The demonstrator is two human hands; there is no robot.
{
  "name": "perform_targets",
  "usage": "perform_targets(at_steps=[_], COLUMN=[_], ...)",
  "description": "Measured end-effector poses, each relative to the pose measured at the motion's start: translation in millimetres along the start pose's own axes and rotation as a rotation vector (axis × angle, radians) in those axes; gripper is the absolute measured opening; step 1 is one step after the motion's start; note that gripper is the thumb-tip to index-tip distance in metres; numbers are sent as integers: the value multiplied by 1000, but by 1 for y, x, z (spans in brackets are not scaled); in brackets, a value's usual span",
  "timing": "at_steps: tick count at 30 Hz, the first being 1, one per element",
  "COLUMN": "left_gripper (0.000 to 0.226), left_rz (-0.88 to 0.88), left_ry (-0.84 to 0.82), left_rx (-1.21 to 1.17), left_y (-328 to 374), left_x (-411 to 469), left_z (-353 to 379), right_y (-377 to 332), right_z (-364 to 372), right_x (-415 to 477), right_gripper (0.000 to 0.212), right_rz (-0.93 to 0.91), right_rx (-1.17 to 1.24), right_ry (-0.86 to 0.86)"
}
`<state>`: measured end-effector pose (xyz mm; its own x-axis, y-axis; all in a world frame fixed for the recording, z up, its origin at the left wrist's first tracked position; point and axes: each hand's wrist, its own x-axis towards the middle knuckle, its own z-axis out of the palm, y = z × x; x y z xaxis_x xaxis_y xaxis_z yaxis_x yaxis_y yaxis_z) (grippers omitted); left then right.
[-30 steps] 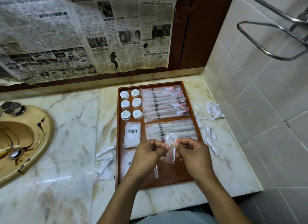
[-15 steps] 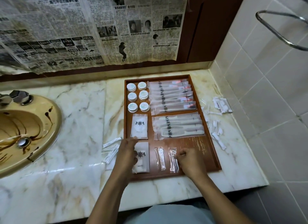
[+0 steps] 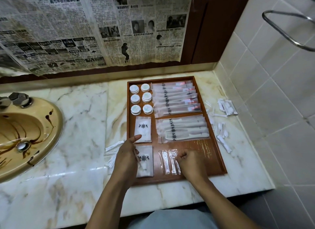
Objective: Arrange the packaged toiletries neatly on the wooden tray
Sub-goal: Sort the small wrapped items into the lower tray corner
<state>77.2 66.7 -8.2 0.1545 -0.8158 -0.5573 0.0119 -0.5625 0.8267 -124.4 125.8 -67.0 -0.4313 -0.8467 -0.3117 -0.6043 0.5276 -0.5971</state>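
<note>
Right hand point(image 3: 189, 162) sits at the near edge of the wooden tray point(image 3: 221, 162), fingers curled, fingertips pressing the nearer of two small clear packets point(image 3: 174, 160) flat on the wood; I cannot tell whether it pinches the film or only pins it. Left hand point(image 3: 127, 158) rests loosely open on the near-left sachet point(image 3: 144, 161), thumb reaching the sachet above point(image 3: 143, 129), holding nothing. Step in hand, by my reading: squaring the clear packets into a row. To do it well, slide rather than lift, keep long edges parallel to the tray side, just beside each other without overlap. Light film, likely to skid; press gently. Farther in: bagged combs point(image 3: 183, 129), then toothbrush packs point(image 3: 176, 99) and six round tubs point(image 3: 141, 99), already tidy. Loose packets point(image 3: 223, 143) remain on the surface point(image 3: 81, 126) right of the tray, more point(image 3: 111, 152) on the left.
</note>
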Motion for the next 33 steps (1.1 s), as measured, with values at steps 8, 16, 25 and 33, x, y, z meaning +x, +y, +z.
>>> perform_targets(at_steps=[8, 16, 25, 33], left_gripper=[33, 48, 61, 23], left_rz=[7, 11, 120, 59], left_ry=[-10, -55, -46, -116], left_rx=[-120, -309, 79, -160], left_y=[6, 11, 13, 7], left_x=[1, -1, -4, -11], left_z=[1, -2, -6, 13], right_y=[-4, -6, -3, -45], right_z=[2, 5, 3, -38], right_x=[2, 4, 5, -21], right_gripper=[14, 10, 8, 18], right_rz=[8, -15, -12, -88], right_rx=[10, 37, 48, 484], right_ry=[-24, -8, 0, -269])
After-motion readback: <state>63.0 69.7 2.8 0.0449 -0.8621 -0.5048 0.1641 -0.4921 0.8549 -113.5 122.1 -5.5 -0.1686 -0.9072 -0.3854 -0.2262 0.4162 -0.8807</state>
